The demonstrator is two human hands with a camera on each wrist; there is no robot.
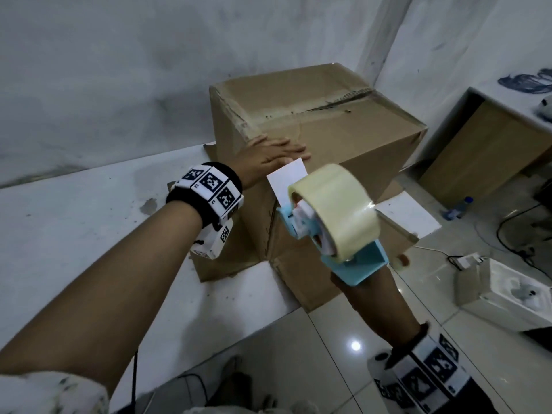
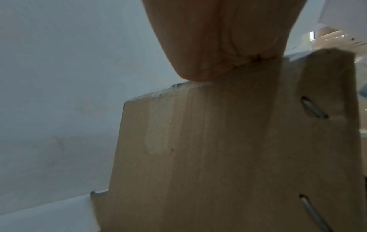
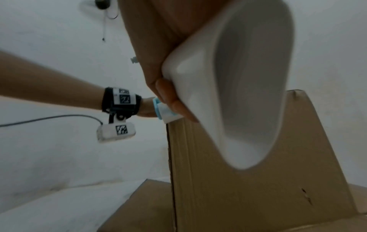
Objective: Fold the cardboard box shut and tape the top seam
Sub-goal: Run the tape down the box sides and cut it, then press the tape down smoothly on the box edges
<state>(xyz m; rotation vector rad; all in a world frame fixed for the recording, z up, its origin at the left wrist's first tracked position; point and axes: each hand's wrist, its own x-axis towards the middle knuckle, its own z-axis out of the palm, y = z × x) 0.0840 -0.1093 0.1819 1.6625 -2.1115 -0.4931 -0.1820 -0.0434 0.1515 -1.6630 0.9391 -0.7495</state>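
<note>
Now the cardboard box (image 1: pixel 322 127) sits on the bench (image 1: pixel 74 222). Flat left hand (image 1: pixel 268 158) presses its near top edge. Right hand (image 3: pixel 168 97) grips the tape gun (image 1: pixel 334 216) just before that edge; the seam runs away.

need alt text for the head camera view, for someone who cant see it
A person's left hand presses flat on the near top edge of a closed cardboard box, while the right hand holds a blue tape dispenser with clear tape just in front of it. The box stands on flattened cardboard on a white table.
</note>
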